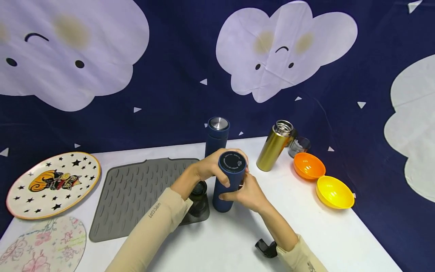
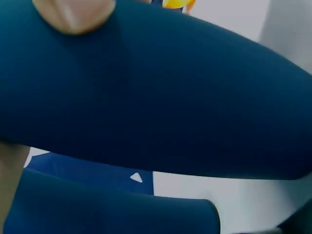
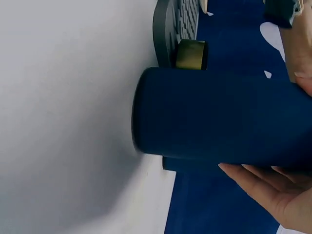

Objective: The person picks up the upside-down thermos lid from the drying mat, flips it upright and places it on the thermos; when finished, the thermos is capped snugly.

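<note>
Closed off behind the far edge of the white table by a dark navy fabric backdrop, carried on past the right edge and down toward the near right corner. Printed with a big pale cloud beyond the far left corner, a second cloud over the right half of the far edge, and a third cloud, partly cut off, beyond the right edge. Given black eyes, tan cheek patches and, above them, a curved mouth on the first two. Scattered with small white triangles; faintly creased. Lit softly, with blurred grey shadow on the tabletop in the right wrist view.
</note>
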`<state>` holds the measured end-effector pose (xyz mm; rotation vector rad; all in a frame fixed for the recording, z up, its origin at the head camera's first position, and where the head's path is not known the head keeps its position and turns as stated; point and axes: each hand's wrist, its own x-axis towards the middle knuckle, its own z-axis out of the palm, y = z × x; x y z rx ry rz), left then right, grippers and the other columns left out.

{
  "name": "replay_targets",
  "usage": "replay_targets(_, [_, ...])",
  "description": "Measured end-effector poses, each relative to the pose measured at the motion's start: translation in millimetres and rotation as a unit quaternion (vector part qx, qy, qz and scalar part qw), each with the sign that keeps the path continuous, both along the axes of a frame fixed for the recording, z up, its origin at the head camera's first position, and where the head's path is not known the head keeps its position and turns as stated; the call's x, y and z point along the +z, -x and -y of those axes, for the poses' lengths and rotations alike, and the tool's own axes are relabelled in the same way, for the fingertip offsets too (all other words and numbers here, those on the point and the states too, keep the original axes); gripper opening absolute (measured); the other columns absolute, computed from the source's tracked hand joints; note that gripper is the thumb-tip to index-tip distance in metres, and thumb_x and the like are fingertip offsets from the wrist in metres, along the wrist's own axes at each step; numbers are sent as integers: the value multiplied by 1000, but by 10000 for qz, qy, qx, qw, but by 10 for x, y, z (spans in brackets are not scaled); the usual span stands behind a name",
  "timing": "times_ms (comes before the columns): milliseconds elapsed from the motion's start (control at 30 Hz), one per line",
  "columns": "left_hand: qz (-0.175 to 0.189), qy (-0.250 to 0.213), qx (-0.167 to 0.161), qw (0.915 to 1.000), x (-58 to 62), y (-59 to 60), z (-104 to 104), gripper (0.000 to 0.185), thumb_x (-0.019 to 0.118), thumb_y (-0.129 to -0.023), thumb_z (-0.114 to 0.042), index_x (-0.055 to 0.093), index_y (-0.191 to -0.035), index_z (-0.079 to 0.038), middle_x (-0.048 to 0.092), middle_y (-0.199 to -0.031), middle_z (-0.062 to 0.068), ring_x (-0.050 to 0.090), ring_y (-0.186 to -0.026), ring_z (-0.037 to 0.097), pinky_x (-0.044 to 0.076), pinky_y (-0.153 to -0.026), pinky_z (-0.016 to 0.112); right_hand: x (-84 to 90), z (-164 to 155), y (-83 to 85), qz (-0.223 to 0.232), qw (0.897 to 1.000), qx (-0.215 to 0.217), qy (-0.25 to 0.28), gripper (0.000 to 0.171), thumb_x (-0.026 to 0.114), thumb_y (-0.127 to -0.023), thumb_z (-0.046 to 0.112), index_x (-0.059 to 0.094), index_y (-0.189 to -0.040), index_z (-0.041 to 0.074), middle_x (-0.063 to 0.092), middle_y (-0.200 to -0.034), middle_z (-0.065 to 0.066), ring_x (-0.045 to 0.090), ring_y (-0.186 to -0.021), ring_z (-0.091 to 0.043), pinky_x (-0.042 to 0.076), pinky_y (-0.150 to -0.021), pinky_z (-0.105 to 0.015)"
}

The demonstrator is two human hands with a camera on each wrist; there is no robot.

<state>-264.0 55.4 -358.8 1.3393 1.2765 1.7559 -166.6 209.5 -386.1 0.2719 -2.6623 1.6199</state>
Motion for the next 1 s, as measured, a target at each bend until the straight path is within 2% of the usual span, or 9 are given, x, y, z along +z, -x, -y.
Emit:
replay_targets(100, [114, 27, -479, 9988, -11, 49, -18, 58, 71, -52, -1, 61, -108, -8, 67, -102, 2, 62, -99, 22, 49, -95, 37, -13, 11, -12, 84, 9999, -42, 119, 70, 90, -62, 15, 58, -125, 13, 69, -117, -5, 65, -106, -21, 53, -90, -39])
replay_targets(167, [129, 118, -387, 9991, -2, 32, 7, 58, 73, -55, -1, 61, -111, -4, 68, -104, 3, 62, -102, 23, 48, -98, 38, -33, 22, -22, -4, 9999, 33, 115, 70, 89, -64, 17, 57, -127, 12, 68, -119, -8, 64, -109, -24, 53, -92, -41])
replay_targets(300, [-125, 669, 895, 9937, 22, -162, 207, 65, 81, -70, -4, 55, -130, -2, 65, -122, 4, 59, -118, 22, 42, -109, 41, -59, 41, -45, -197, 9997, -2, 149, 70, 87, -69, 16, 54, -130, 7, 65, -123, -13, 64, -112, -29, 54, -93, -45])
replay_targets(400, [-727, 1208, 2316, 9625, -49, -365, 440, 71, 82, -78, -9, 49, -140, -5, 58, -137, 9, 53, -130, 27, 39, -113, 44, -13, 5, -12, -390, 9976, -574, 63, 72, 88, -68, 13, 53, -130, 5, 66, -121, -15, 65, -110, -30, 54, -93, -47])
replay_targets(500, [-1349, 1900, 3509, 9070, -204, -523, 664, 72, 83, -79, -12, 49, -142, -5, 51, -144, 15, 48, -134, 35, 38, -113, 51, 74, -90, 143, -617, 9898, -1281, -105, 72, 88, -66, 12, 54, -128, 4, 66, -120, -17, 65, -109, -33, 52, -95, -49])
replay_targets(600, [-1499, 2652, 4180, 8559, -380, -621, 855, 72, 83, -79, -14, 49, -142, -6, 48, -146, 17, 44, -136, 41, 37, -110, 60, 135, -170, 428, -795, 9822, -1680, -284, 74, 87, -66, 13, 51, -130, 4, 64, -124, -20, 63, -113, -38, 50, -98, -52])
replay_targets(667, [-1478, 3015, 4388, 8335, -478, -650, 930, 76, 83, -79, -15, 47, -144, -5, 45, -149, 19, 41, -138, 45, 35, -108, 65, 134, -209, 632, -855, 9778, -1863, -425, 76, 86, -68, 16, 48, -133, 3, 63, -126, -21, 62, -115, -41, 49, -99, -53])
replay_targets(833, [-1359, 3597, 4426, 8101, -642, -647, 997, 88, 85, -77, -19, 39, -149, 1, 42, -150, 25, 37, -139, 47, 33, -110, 65, 39, -277, 961, -549, 9735, -2148, -554, 78, 84, -72, 21, 44, -136, 1, 60, -129, -23, 60, -118, -42, 48, -100, -53])
replay_targets(1000, [-1310, 3763, 4209, 8149, -725, -582, 974, 99, 89, -73, -23, 33, -150, 5, 39, -152, 28, 35, -140, 48, 32, -112, 64, -24, -335, 1022, -236, 9725, -2305, -233, 77, 84, -74, 21, 43, -137, 4, 60, -130, -23, 59, -120, -41, 47, -102, -52])
